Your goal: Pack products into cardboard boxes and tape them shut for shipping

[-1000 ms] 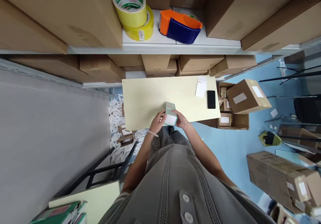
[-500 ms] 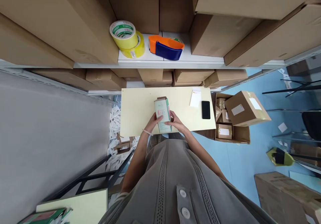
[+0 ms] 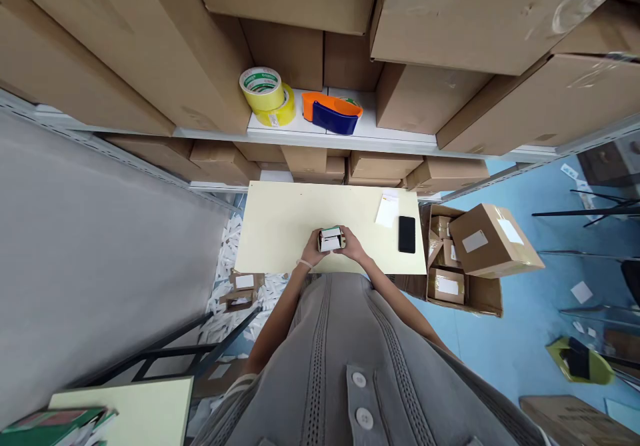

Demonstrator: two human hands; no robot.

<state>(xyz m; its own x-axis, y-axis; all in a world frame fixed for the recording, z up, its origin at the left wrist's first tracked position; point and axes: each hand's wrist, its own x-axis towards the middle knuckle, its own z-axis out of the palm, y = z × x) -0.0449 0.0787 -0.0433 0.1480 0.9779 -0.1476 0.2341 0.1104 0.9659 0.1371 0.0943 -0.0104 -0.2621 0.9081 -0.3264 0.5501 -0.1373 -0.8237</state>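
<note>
Between my two hands a small carton (image 3: 331, 239) is held over the front part of the pale table (image 3: 280, 219). Its end faces up at me, showing white flaps or contents inside a brown and green edge; which of these I cannot tell. My left hand (image 3: 313, 249) wraps the carton's left side, with a light band on the wrist. On the right side, my right hand (image 3: 352, 243) grips it with the fingers curled round. To the right on the table lie a black phone (image 3: 407, 234) and white paper slips (image 3: 387, 209).
Above the table, a shelf (image 3: 300, 138) holds brown boxes, yellow tape rolls (image 3: 267, 96) and an orange and blue tape dispenser (image 3: 333, 114). An open carton (image 3: 487, 296) with smaller boxes stands right of the table. Paper scraps (image 3: 227, 246) cover the floor at left.
The carton has been tipped, so its end now faces up instead of its long pale green printed side. Both hands have shifted to its opposite sides. The camera view has moved slightly.
</note>
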